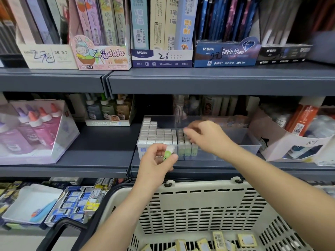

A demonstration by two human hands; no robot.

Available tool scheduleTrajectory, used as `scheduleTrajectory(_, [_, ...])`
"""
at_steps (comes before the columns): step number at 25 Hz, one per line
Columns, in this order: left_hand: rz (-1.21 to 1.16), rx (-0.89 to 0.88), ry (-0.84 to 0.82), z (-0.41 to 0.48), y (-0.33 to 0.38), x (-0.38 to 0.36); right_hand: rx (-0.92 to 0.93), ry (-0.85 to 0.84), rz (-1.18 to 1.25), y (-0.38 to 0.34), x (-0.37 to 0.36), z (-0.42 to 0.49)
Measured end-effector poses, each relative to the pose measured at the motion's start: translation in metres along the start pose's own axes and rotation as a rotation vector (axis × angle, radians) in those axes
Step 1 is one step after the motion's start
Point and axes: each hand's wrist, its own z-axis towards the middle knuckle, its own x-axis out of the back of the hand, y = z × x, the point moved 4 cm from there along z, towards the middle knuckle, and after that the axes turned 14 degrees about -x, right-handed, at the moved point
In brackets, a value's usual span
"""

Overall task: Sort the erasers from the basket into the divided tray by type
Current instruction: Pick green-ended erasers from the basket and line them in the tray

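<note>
My left hand [155, 161] pinches a green eraser [167, 153] between thumb and curled fingers, holding it just in front of the near wall of the clear divided tray [251, 148]. My right hand [205, 137] reaches over the tray with its fingers bent down onto the row of green erasers [187, 147] standing in the second compartment. It is blurred, so I cannot tell whether it grips one. The white erasers [155, 137] fill the compartment left of that row. Below my arms, yellow-wrapped erasers [219, 238] lie on the bottom of the cream basket [199, 189].

On the shelf above, a pink box [101, 55] reads "2B 0.7", a navy-and-white box [161, 57] reads "M&G" and "HB", and a blue box [224, 55] reads "M&G" and "840X1".
</note>
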Motion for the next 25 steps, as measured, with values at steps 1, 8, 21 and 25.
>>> scheduleTrajectory(1, [-0.006,-0.006,-0.007,0.0,0.001,-0.001,0.036,-0.029,0.041,-0.009,-0.002,-0.011])
scheduleTrajectory(8, [0.09,-0.027,0.005,0.001,0.001,0.004,0.063,-0.172,0.176,-0.017,0.017,-0.031])
scheduleTrajectory(21, [0.158,0.03,0.042,0.003,-0.004,0.009,-0.093,-0.159,-0.31,0.044,0.002,0.011])
scheduleTrajectory(25, [0.168,0.037,0.035,0.003,-0.006,0.008,-0.109,-0.181,-0.298,0.042,0.008,0.014])
